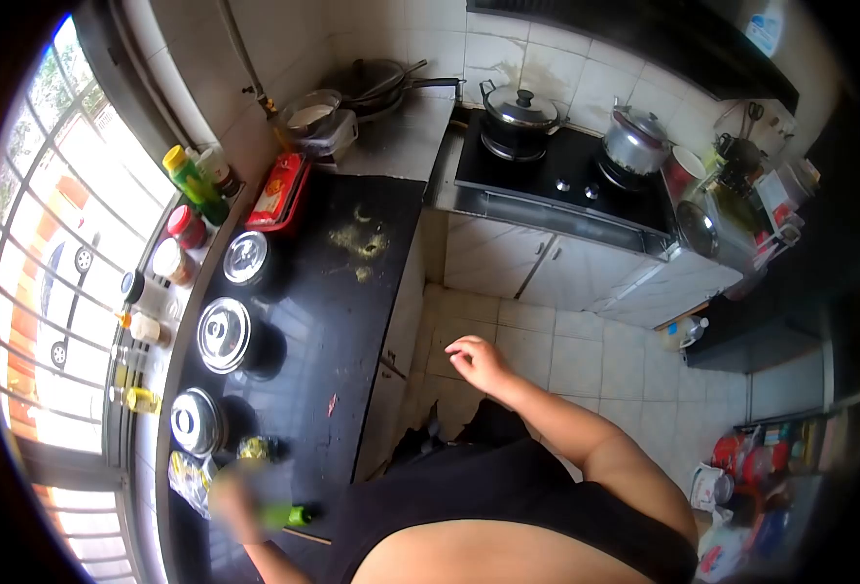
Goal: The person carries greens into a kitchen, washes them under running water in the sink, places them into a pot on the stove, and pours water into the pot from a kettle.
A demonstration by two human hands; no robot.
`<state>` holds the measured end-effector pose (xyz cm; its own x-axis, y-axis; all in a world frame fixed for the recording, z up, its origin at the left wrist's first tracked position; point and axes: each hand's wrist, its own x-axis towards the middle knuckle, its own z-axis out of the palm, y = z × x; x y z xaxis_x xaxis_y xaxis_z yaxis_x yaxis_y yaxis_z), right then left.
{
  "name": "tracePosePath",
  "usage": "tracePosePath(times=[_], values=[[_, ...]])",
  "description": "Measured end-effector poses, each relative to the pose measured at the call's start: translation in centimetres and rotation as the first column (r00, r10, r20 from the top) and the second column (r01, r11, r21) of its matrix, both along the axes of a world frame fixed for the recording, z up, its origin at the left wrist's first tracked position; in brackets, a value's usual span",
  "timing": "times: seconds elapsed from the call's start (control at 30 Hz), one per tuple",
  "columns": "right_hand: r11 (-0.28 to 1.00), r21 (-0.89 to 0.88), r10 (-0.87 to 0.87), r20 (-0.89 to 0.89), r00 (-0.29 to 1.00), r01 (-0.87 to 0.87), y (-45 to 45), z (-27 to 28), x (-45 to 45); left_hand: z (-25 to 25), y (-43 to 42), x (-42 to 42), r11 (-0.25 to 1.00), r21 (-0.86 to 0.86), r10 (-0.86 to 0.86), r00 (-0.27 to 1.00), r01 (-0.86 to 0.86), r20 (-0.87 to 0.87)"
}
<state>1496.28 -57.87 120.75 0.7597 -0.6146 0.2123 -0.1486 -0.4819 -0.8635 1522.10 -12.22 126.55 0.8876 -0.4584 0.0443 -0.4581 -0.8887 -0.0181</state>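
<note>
My left hand (pixel 235 501) is smeared by motion at the lower left, over the black counter (pixel 299 428). A bright green object with a darker green end (pixel 289 516) lies right beside it; its kind is unclear, and my hand partly hides it. Just beyond the hand are a small jar (pixel 258 448) with yellow-green contents and a crumpled clear plastic bag (pixel 190 481). A thin brown stick (pixel 306 536) rests close by. My right hand (pixel 481 366) hangs in the air over the tiled floor, fingers loosely bent and somewhat apart, touching nothing.
Several black pots with shiny lids (pixel 224 335) line the counter by the window. Bottles and jars (pixel 187 226) stand on the sill. A red tray (pixel 279 192) sits farther back. Across the floor, a black pot (pixel 520 112) and a silver pot (pixel 636 141) stand on the stove (pixel 566 180).
</note>
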Motion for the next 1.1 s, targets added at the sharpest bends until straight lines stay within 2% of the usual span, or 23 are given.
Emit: tracePosePath(times=[0.03,0.07,0.1,0.13,0.17,0.2,0.23,0.27,0.3,0.37,0.43,0.47,0.5,0.57,0.67,0.77,0.83,0.9,0.97,1.03,1.07,1.1], values=[[0.999,0.002,-0.040,-0.022,0.999,0.040,-2.9,-0.2,0.1,0.8,-3.0,0.4,0.993,0.072,-0.099,0.991,0.093,0.089],[0.997,-0.004,-0.079,0.005,0.997,0.079,-5.8,0.2,0.1,2.5,-7.3,-0.2,0.959,-0.028,-0.246,0.883,0.281,0.400],[0.990,-0.051,-0.132,0.022,0.991,0.133,-8.9,0.3,0.3,2.2,-11.9,-0.1,0.865,-0.499,0.211,0.941,-0.053,0.265],[0.985,-0.072,-0.154,0.010,0.988,0.154,-12.4,0.6,0.4,2.7,-14.3,1.7,0.828,-0.531,0.197,0.980,-0.181,-0.027],[0.963,-0.206,-0.170,0.030,0.985,0.173,-16.3,0.5,0.8,3.4,-16.8,3.3,0.789,-0.528,0.162,0.935,-0.315,-0.316],[0.969,-0.121,-0.215,0.015,0.976,0.215,-20.0,0.6,1.1,3.5,-19.5,3.6,0.773,-0.580,0.109,0.954,-0.258,-0.280],[0.944,-0.235,-0.235,0.014,0.972,0.232,-24.4,0.4,1.6,2.2,-21.0,4.6,0.745,-0.628,0.059,0.961,-0.223,-0.271],[0.881,-0.390,-0.239,0.119,0.964,0.267,-28.7,1.5,2.4,1.2,-22.8,5.5,0.784,-0.571,0.096,0.956,-0.245,-0.278],[0.920,-0.259,-0.269,0.125,0.955,0.293,-33.5,1.3,3.2,0.7,-24.4,5.8,0.816,-0.511,0.135,0.950,-0.268,-0.283],[0.863,-0.366,-0.296,0.188,0.936,0.347,-42.5,3.2,5.3,0.1,-28.2,5.6,0.798,-0.536,0.153,0.953,-0.276,-0.262],[0.761,-0.504,-0.449,0.046,0.893,0.408,-49.6,5.2,7.0,-0.5,-31.2,5.4,0.760,-0.568,0.164,0.939,-0.315,-0.301],[0.781,-0.458,-0.499,-0.047,0.865,0.426,-53.3,6.0,8.1,-0.4,-33.1,5.0,0.742,-0.590,0.157,0.938,-0.319,-0.309],[0.693,-0.591,-0.585,-0.129,0.801,0.412,-57.4,5.8,9.2,-0.3,-34.9,4.9,0.752,-0.584,0.162,0.944,-0.307,-0.288],[0.621,-0.677,-0.655,-0.170,0.736,0.396,-61.4,8.4,11.9,0.0,-37.9,4.3,0.777,-0.556,0.175,0.950,-0.294,-0.258],[0.726,-0.607,-0.648,-0.449,0.615,0.323,-65.3,10.0,14.8,0.7,-42.0,3.7,0.753,-0.538,0.218,0.915,-0.379,-0.339],[0.818,-0.515,-0.557,-0.594,0.581,0.258,-67.8,9.7,15.6,0.3,-43.7,4.7,0.742,-0.545,0.221,0.909,-0.391,-0.352],[0.815,-0.538,-0.554,-0.616,0.560,0.215,-68.4,10.0,15.8,-0.5,-44.3,5.9,0.732,-0.553,0.214,0.905,-0.398,-0.368],[0.848,-0.500,-0.479,-0.579,0.660,0.176,-70.9,8.4,15.1,-0.2,-45.7,7.5,0.668,-0.627,0.168,0.902,-0.402,-0.399],[0.865,-0.407,-0.492,-0.571,0.657,0.294,-72.6,8.1,15.1,-0.5,-46.3,9.9,0.703,-0.618,0.146,0.922,-0.352,-0.359],[0.768,-0.516,-0.601,-0.375,0.706,0.380,-72.4,10.8,15.8,-0.1,-47.3,11.8,0.711,-0.621,0.112,0.925,-0.330,-0.363],[0.773,-0.490,-0.600,-0.358,0.715,0.403,-70.2,14.4,16.5,0.9,-48.1,12.3,0.732,-0.606,0.107,0.932,-0.310,-0.347],[0.730,-0.524,-0.581,-0.138,0.802,0.438,-70.3,14.7,16.9,1.2,-48.7,13.0,0.744,-0.601,0.091,0.936,-0.291,-0.340]])
